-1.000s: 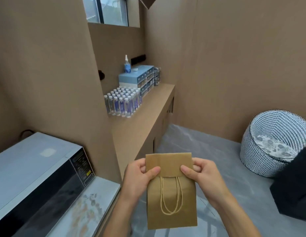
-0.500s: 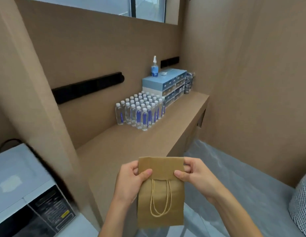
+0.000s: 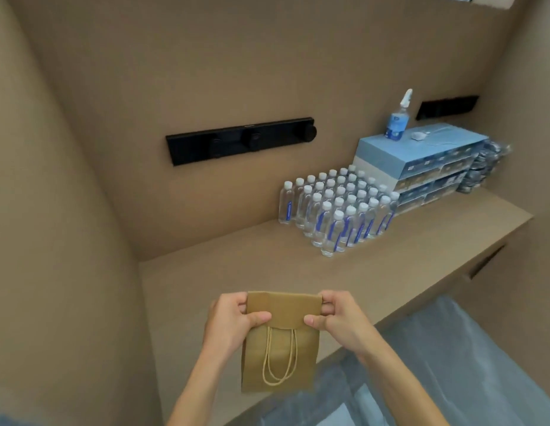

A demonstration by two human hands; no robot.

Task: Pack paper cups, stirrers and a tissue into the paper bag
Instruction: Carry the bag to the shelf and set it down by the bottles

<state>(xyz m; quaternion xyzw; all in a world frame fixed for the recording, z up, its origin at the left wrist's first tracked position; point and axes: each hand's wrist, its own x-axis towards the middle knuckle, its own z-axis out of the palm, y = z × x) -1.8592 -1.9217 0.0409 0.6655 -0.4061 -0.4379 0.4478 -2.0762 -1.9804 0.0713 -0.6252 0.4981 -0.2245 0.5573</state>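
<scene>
Brown walls [image 3: 206,72] close in a corner, and a long brown table [image 3: 267,265] runs along the back wall, its front edge falling away to a grey floor [image 3: 452,364] at lower right. Toward the far right of the table sits a stack of pale blue boxes [image 3: 421,167], with a spray bottle [image 3: 397,121] standing on top and some dark wrapped packets [image 3: 482,167] just beside it. In front of the boxes is a tight block of small water bottles [image 3: 335,207] with white caps, standing upright in rows. A black bar [image 3: 240,139] is fixed to the wall above the bare left stretch of the table, and a second one [image 3: 445,106] shows further right. Nearest the camera, the paper bag [image 3: 280,342] hangs flat and still folded, over the table's front edge and between the two forearms, held up in the air. Its upper part is doubled over toward the viewer, and its twine handles [image 3: 280,358] dangle in loops down the front. The left hand [image 3: 233,321] pinches the folded top at its left edge, thumb on the near face and fingers behind; the right hand [image 3: 338,318] does the same at the right edge — both are clenched on the bag.
</scene>
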